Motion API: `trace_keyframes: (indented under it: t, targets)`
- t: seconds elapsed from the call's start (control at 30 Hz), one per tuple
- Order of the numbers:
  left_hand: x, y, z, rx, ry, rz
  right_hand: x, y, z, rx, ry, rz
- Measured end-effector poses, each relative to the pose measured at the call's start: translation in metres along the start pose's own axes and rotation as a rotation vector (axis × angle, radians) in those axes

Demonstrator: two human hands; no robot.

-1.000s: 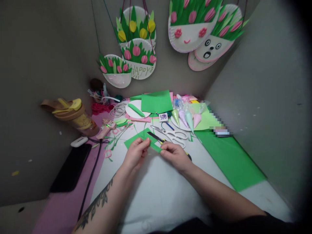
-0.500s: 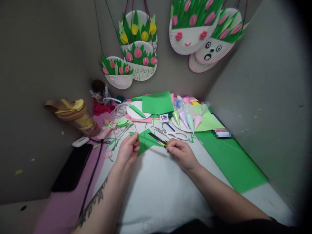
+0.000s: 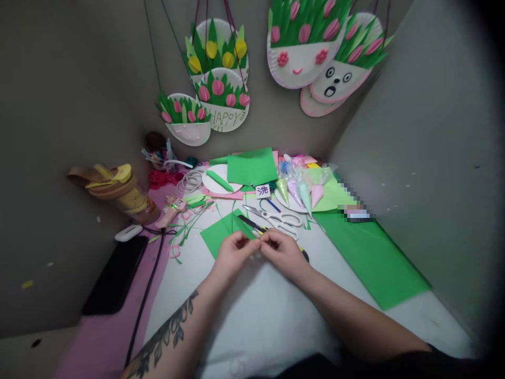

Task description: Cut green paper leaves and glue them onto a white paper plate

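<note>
My left hand [image 3: 235, 251] is closed, thumb and fingers pinched at the lower tip of a narrow green paper piece [image 3: 245, 225]. My right hand [image 3: 284, 253] meets it thumb to thumb, its fingers also pinched at that tip; the contact point is mostly hidden. A black and yellow utility knife [image 3: 252, 224] runs beneath my right hand, its blade end pointing up and left and its rear end showing beyond the palm. Under the blade and left of my hands lies a green paper sheet [image 3: 216, 235]. White-handled scissors [image 3: 281, 217] rest just behind the knife.
Behind are a paper plate [image 3: 213, 185], a green sheet [image 3: 252, 166], and piping bags [image 3: 303, 192]. A long green sheet [image 3: 379, 263] lies right. A cup [image 3: 122, 192], black phone [image 3: 114, 276] and cable [image 3: 148, 295] stand or lie left. Decorated plates [image 3: 226, 113] hang above.
My left hand has moved right and down to meet my right hand. The right hand has loosened from the knife, whose rear end now shows. More of the green sheet is uncovered.
</note>
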State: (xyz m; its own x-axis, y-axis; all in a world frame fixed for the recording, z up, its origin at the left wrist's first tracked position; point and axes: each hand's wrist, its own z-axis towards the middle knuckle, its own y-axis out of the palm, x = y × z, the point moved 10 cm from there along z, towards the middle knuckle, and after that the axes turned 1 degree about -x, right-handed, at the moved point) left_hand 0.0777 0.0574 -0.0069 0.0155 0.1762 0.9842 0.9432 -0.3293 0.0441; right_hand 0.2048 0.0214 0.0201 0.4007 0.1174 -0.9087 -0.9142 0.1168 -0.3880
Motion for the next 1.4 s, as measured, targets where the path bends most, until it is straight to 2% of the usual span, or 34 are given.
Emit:
trace_keyframes:
  t: [0.1,0.17,0.33,0.5,0.93,1.1,1.17,1.23,1.3,1.4]
  targets:
    - [-0.003,0.005,-0.003,-0.015,-0.028,-0.012,-0.004,-0.001,-0.001,0.006,-0.047,-0.031]
    - [-0.004,0.006,-0.006,-0.010,-0.069,-0.064,-0.011,-0.001,-0.003,0.006,-0.129,-0.068]
    - [-0.012,0.011,-0.011,-0.037,-0.215,-0.318,-0.038,-0.009,-0.010,0.088,-0.394,-0.259]
    - [-0.013,0.018,-0.014,-0.085,-0.283,-0.480,-0.056,-0.019,-0.015,0.151,-0.539,-0.422]
    - [-0.008,0.019,-0.019,-0.110,-0.322,-0.564,-0.055,-0.047,-0.010,0.259,-0.587,-0.656]
    - [-0.001,0.009,-0.015,-0.102,-0.295,-0.597,-0.038,-0.077,-0.001,0.359,-0.521,-0.646]
    - [0.005,-0.001,-0.012,-0.052,-0.232,-0.594,-0.027,-0.092,0.003,0.415,-0.416,-0.544]
    - [0.008,-0.008,-0.010,0.002,-0.176,-0.538,-0.012,-0.095,0.007,0.396,-0.252,-0.360]
    - [0.008,-0.007,-0.010,0.016,-0.138,-0.430,0.001,-0.076,0.010,0.265,-0.090,-0.165]
    - [0.008,-0.004,-0.010,0.028,-0.088,-0.299,-0.001,-0.031,0.006,0.020,-0.018,-0.036]
